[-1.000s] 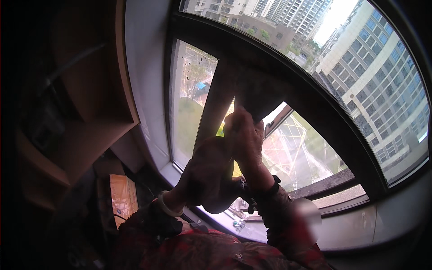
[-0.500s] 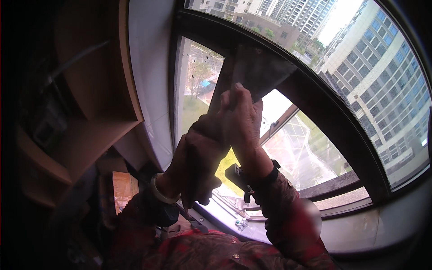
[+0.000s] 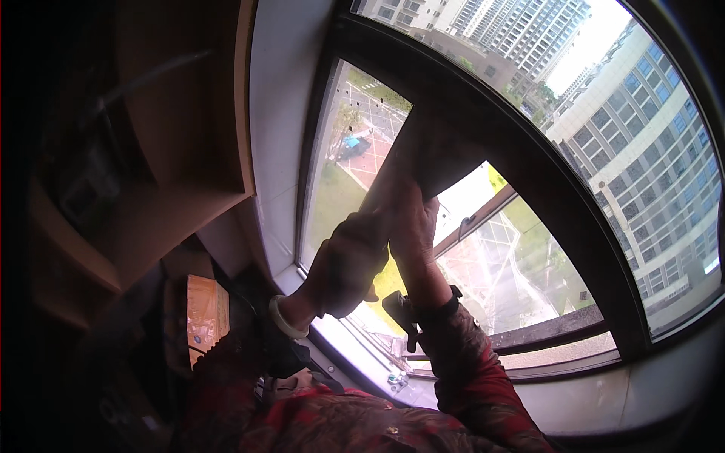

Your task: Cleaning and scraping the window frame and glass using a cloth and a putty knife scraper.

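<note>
Both my hands are raised together in front of the dark window frame (image 3: 544, 185). My right hand (image 3: 414, 226) is closed around the near end of a dark flat piece (image 3: 445, 155), which lies against the frame; its edges merge with the frame in shadow. Just below and to the left, my left hand (image 3: 349, 260) has its fingers curled. What it grips is hidden in the dark. A pale bangle (image 3: 287, 317) circles my left wrist, and a black device (image 3: 400, 311) is strapped at my right wrist.
Glass panes surround the frame, with a window handle (image 3: 467, 222) right of my hands. Below runs a pale sill (image 3: 355, 343) with small items on it. Wooden shelves (image 3: 215, 198) stand close on the left, with an orange package (image 3: 208, 317) beneath them.
Both hands have come down and nearer to me relative to the window, the right one most. The flat piece has come down too. The view has shifted, so the window appears farther right.
</note>
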The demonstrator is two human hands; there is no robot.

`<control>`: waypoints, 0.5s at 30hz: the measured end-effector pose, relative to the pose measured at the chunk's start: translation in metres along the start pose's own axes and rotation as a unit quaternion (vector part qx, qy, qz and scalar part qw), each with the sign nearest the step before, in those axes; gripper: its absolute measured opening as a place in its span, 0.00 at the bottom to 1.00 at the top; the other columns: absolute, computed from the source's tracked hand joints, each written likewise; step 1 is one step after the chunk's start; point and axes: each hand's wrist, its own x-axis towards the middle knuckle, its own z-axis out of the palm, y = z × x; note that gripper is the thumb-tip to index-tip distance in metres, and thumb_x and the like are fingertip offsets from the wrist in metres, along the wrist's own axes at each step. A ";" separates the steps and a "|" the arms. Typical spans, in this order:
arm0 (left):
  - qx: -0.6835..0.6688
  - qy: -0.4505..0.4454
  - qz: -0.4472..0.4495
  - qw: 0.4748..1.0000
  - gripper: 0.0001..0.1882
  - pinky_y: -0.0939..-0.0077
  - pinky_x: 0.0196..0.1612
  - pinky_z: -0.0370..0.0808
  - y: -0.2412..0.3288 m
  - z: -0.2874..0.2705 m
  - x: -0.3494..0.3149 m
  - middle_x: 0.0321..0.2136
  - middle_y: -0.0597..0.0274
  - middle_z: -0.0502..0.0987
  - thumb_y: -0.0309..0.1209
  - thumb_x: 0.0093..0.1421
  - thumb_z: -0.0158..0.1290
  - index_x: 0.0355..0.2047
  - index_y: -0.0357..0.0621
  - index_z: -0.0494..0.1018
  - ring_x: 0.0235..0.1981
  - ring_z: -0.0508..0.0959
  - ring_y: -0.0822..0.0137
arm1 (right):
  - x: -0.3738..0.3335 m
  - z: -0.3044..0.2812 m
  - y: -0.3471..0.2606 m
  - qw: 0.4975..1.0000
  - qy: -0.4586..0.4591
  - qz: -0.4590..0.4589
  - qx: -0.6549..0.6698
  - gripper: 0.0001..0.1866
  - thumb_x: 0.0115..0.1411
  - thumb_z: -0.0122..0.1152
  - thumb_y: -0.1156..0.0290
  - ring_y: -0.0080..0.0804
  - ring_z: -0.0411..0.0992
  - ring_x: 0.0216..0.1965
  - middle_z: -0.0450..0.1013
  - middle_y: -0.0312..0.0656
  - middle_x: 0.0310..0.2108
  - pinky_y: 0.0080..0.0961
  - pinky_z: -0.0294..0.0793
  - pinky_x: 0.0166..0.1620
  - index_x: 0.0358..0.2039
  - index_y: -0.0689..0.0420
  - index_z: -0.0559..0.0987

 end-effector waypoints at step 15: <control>0.084 -0.173 -0.118 0.974 0.26 0.68 0.35 0.70 0.007 -0.002 -0.041 0.35 0.48 0.71 0.30 0.40 0.56 0.42 0.33 0.69 0.33 0.70 0.55 | -0.039 -0.014 0.053 0.994 -0.021 0.099 0.037 0.18 0.61 0.45 0.67 0.22 0.65 0.21 0.64 0.35 0.19 0.19 0.66 0.23 0.49 0.64 0.67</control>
